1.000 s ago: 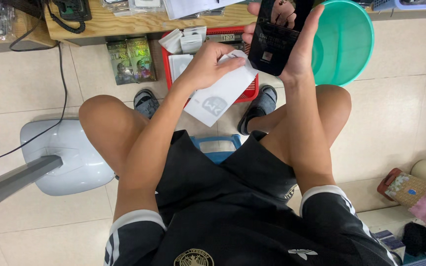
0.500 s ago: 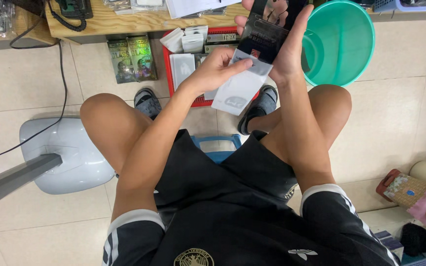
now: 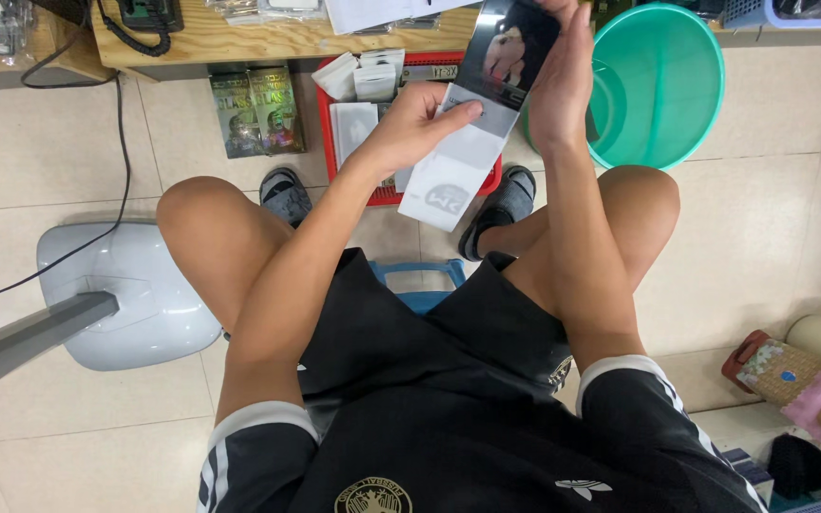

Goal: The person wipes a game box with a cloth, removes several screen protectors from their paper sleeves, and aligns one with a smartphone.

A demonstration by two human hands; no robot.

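Note:
My left hand [image 3: 412, 125] pinches the upper part of a white flat package [image 3: 448, 180] that hangs down over my knees. My right hand [image 3: 563, 81] holds a dark, glossy rectangular sheet [image 3: 510, 47] by its right edge, up near the top of the view. The dark sheet sits partly inside the top of the white package. I am seated, with both knees and black shorts below the hands.
A red basket [image 3: 387, 195] with white packets stands on the tiled floor by my feet. A teal plastic basin [image 3: 667, 85] is at the upper right. A grey fan base [image 3: 130, 294] sits left, a wooden shelf [image 3: 239, 38] runs along the top, and clutter lies at the lower right.
Both hands have risen toward the top of the view. The dark sheet has slid further out of the white package, which now hangs lower beneath my left hand.

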